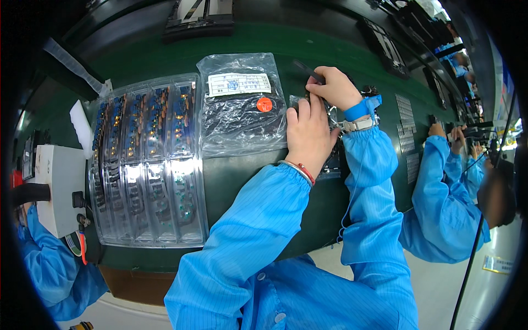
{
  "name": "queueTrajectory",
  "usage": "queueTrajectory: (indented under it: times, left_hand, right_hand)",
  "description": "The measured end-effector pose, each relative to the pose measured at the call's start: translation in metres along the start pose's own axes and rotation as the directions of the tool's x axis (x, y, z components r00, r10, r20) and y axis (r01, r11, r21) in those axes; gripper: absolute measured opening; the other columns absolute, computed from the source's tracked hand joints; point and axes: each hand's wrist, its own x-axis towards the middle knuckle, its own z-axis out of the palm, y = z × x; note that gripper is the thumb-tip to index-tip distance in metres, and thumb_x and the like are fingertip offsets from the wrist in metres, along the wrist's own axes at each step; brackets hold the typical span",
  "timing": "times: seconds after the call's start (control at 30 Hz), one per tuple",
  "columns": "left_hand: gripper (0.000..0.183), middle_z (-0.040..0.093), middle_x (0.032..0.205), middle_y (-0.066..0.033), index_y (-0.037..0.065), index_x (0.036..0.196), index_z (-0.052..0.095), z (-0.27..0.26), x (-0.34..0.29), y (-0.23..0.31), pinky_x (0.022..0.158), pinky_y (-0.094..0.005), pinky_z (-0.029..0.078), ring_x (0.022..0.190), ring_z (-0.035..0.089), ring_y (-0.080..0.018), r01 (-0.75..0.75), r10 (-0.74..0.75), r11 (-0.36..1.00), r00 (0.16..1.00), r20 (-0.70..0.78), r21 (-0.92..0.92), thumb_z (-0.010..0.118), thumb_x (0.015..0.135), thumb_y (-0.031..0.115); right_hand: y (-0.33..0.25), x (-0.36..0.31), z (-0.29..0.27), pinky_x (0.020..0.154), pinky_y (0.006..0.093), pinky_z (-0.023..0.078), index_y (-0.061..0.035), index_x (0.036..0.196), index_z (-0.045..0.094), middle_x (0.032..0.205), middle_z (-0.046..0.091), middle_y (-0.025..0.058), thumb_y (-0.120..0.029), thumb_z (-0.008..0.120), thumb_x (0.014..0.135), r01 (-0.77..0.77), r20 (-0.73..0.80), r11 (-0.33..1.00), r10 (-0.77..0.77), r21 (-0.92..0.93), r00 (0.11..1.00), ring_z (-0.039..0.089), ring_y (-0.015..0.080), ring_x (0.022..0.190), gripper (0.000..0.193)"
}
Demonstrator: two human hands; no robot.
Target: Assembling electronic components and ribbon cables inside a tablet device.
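My right hand is closed around a slim black pen-like tool, which points up and to the left. Just below it, my left hand rests with its fingers stretched forward and its thumb apart. Its fingertips reach close to the right hand, over small dark parts that are mostly covered. A dark part shows beneath the left hand, too hidden to name. Beside the left hand lies a clear plastic bag with dark contents, a white label and a round orange sticker. A blue strap with a cord circles my right wrist.
Left of the bag stands a clear plastic tray with long compartments of small circuit boards. A white box sits farther left. Strips of small metal pieces lie to the right. Co-workers in blue sleeves are on both sides.
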Motion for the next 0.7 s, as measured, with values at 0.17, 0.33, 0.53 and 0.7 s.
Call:
queueTrajectory:
  times: [0.17,0.33,0.53,0.7]
  left_hand:
    - [0.065,0.046,0.119,-0.0040,0.003,0.119,0.051,-0.001,0.000,-0.002,0.075,-0.0358,0.032,0.099,0.041,-0.0209,-0.012,0.012,1.000,1.000,0.010,-0.009,0.059,0.073,0.048]
    - [0.064,0.047,0.119,-0.0041,0.002,0.118,0.051,-0.003,0.000,-0.002,0.076,-0.0358,0.032,0.099,0.042,-0.0209,-0.023,0.023,1.000,1.000,-0.003,0.001,0.058,0.074,0.047]
    - [0.062,0.047,0.118,-0.0038,0.002,0.117,0.052,-0.002,-0.002,-0.003,0.075,-0.0358,0.032,0.099,0.041,-0.0212,-0.031,0.031,1.000,0.999,-0.020,0.004,0.058,0.075,0.047]
    - [0.060,0.047,0.118,-0.0030,0.003,0.116,0.053,-0.002,-0.001,0.000,0.074,-0.0363,0.032,0.100,0.041,-0.0213,-0.038,0.038,0.999,0.999,0.001,0.013,0.058,0.075,0.047]
  right_hand:
    - [-0.004,-0.003,-0.006,0.063,0.0282,0.046,-0.0004,0.085,0.063,0.075,0.062,0.0088,-0.014,0.065,0.073,-0.045,0.037,0.997,0.043,0.069,0.998,0.057,0.0151,0.068,0.018]
    - [0.014,-0.003,-0.011,0.070,0.0282,0.047,-0.0037,0.091,0.065,0.083,0.062,0.0083,-0.010,0.065,0.074,0.287,-0.028,0.951,-0.285,0.116,0.958,0.059,0.0189,0.077,0.018]
    - [0.008,-0.001,-0.010,0.073,0.0292,0.047,-0.0029,0.088,0.065,0.085,0.061,0.0089,-0.012,0.067,0.073,0.262,0.062,0.956,-0.272,0.135,0.960,0.060,0.0207,0.079,0.018]
    - [0.006,0.001,-0.008,0.072,0.0312,0.048,-0.0010,0.090,0.062,0.086,0.062,0.0128,-0.013,0.067,0.072,0.212,0.070,0.977,-0.212,0.009,0.975,0.060,0.0256,0.079,0.023]
